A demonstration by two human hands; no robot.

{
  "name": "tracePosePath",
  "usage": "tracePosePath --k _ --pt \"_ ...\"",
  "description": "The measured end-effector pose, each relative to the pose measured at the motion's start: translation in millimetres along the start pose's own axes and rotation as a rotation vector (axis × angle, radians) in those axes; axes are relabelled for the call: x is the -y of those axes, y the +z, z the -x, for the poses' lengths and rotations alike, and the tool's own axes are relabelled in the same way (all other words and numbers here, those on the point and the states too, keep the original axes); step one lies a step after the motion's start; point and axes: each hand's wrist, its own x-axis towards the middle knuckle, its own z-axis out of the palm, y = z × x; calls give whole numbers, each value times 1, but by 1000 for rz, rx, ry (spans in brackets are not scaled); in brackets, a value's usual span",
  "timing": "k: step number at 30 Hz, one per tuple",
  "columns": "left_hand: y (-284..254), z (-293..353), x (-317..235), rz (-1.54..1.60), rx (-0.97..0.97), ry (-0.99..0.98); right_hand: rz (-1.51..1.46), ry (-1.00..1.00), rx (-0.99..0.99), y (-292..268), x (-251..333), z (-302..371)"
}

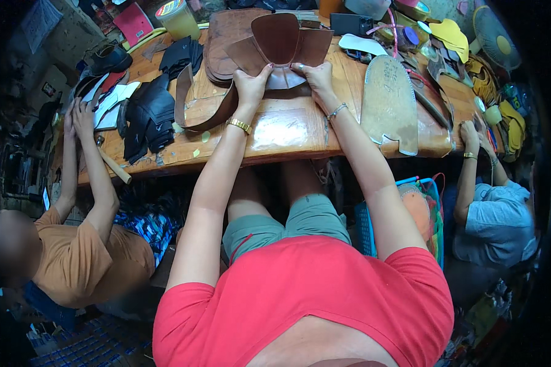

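Observation:
Both my hands grip a brown leather shoe upper (275, 40) above the far part of the wooden table (196, 153). Its rounded tongue stands up in the middle, and side flaps spread left and right. My left hand (251, 88) pinches the near edge between thumb and fingers, left of the tongue. On the other side my right hand (317, 81) does the same, its thumb on top. The fingers under the leather are mostly hidden. Next to my left wrist, a long brown leather strip (224, 109) curves on its edge. Flat brown leather pieces (223, 43) lie stacked behind it.
Black leather pieces (150, 113) lie at left, a large tan sole-shaped template (390, 98) at right. Jars and scraps crowd the back. A blue basket (364, 229) stands beside my right leg. Co-workers sit left, in an orange shirt (86, 263), and right, in a blue shirt (493, 214).

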Motion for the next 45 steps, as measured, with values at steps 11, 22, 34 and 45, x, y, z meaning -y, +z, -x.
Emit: tracePosePath --k 11,22,34,45 --pt "4 -3 14 94 12 108 85 17 23 4 10 6" --pt "6 2 9 190 128 -69 27 -24 6 9 13 11" --pt "10 5 -1 207 76 36 0 -79 13 8 12 9" --pt "9 9 -4 44 51 171 -123 -58 44 11 19 17"
